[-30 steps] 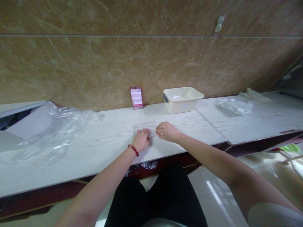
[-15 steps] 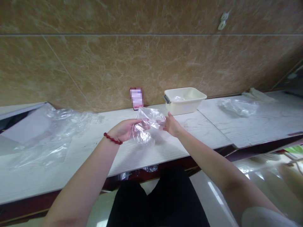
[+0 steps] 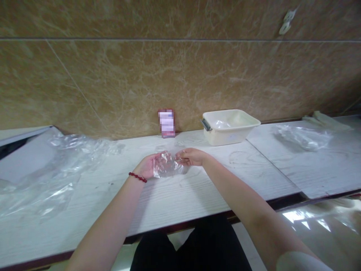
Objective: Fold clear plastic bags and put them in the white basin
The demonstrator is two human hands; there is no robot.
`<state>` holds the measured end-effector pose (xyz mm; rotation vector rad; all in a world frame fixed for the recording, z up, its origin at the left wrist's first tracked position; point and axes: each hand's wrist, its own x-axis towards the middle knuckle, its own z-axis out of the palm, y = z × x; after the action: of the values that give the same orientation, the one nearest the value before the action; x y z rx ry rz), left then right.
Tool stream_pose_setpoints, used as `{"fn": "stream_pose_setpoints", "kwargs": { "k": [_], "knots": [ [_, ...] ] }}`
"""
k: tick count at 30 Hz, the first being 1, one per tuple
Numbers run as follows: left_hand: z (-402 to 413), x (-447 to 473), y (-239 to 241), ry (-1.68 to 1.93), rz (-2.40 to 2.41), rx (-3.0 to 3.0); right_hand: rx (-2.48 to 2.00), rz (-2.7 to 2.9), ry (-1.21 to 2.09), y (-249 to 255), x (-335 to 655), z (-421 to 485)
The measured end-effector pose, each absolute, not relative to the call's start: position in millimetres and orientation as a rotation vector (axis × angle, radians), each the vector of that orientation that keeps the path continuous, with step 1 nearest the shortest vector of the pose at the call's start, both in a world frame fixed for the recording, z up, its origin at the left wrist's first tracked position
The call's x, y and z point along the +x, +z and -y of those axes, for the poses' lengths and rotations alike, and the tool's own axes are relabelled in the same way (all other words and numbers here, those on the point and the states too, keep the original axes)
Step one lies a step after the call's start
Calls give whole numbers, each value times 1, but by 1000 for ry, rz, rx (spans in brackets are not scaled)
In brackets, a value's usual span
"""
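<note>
A crinkled clear plastic bag (image 3: 166, 165) is between my hands, just over the white wood-grain table (image 3: 180, 203). My left hand (image 3: 150, 164), below a red bead bracelet (image 3: 137, 177), holds the bag's left side, its fingers partly covered by the shiny film. From the right, my right hand (image 3: 190, 156) pinches the bag's other side with bent fingers. Behind them, a phone (image 3: 167, 123) with a blurred screen leans upright on the wall. A cream plastic bin (image 3: 229, 135) with a grey handle clip stands right of the phone, with some clear plastic inside.
More clear plastic film (image 3: 64, 169) spreads over the table's left, beside a white box-like thing (image 3: 28, 158). Another heap of clear plastic (image 3: 304, 137) lies at the right. A brown marbled tile wall (image 3: 126, 82) closes off the back.
The bag has gone from bunched and spread wide to a smaller, flatter shape. My right hand has come left, closer to my left hand. The view has shifted slightly.
</note>
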<state>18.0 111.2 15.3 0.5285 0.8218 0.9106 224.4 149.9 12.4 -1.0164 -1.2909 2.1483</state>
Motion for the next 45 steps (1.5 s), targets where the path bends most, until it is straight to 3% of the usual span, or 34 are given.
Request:
{"fn": "stream_pose_setpoints", "kwargs": {
  "k": [8,32,45],
  "knots": [
    [-125,11,-12,915,-771,531,-1112,1246,2031,-6,217,-158],
    [-124,18,-15,1085,-857,745,-1011,1244,1750,-14,212,-160],
    [-121,11,-6,1089,-604,704,-970,1168,1659,-9,212,-161]
  ]
}}
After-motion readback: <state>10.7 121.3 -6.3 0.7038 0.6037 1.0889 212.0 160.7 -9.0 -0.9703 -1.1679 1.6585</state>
